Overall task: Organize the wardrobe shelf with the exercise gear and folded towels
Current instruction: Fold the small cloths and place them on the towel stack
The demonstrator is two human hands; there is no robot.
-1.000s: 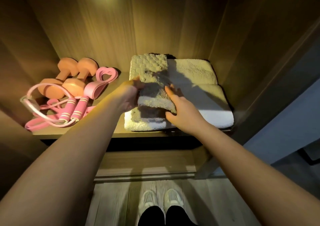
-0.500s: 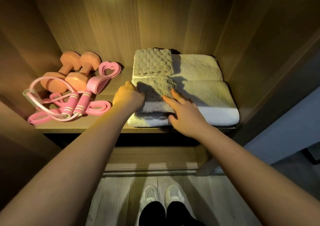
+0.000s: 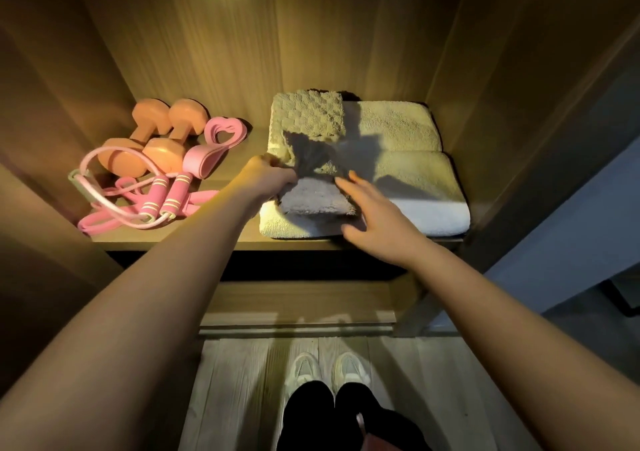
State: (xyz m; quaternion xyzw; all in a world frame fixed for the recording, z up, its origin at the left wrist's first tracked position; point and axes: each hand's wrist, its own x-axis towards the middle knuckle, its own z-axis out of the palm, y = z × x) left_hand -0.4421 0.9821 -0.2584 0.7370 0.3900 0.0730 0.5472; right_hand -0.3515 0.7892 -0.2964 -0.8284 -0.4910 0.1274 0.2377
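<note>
1. Towels sit on the right half of the shelf [image 3: 235, 241]. A large folded towel [image 3: 408, 173] forms the base. A checkered towel [image 3: 308, 113] lies on its back left corner, and a small folded towel [image 3: 317, 199] lies just in front of that one.
2. The left hand [image 3: 268, 179] has its grip on the small folded towel's left edge, fingers curled round it. Shadow covers the fingertips, so the pinch itself is probably there rather than plainly seen.
3. The right hand [image 3: 377, 222] holds nothing. Its fingers are straight and spread, lying along the same towel's right edge.
4. Exercise gear fills the left half, apart from the towels. Two dumbbells [image 3: 162, 139] lie at the back with a resistance band [image 3: 221, 139] beside them, and a jump rope [image 3: 162, 194] lies loosely coiled in front.
5. The step in hand looks like squaring the small folded towel on the stack. Anchor the left edge and sweep the flat right palm outward to press out creases. Bring the front edge parallel with the base towel's fold — lightly, so the base does not creep toward the shelf's lip.
</note>
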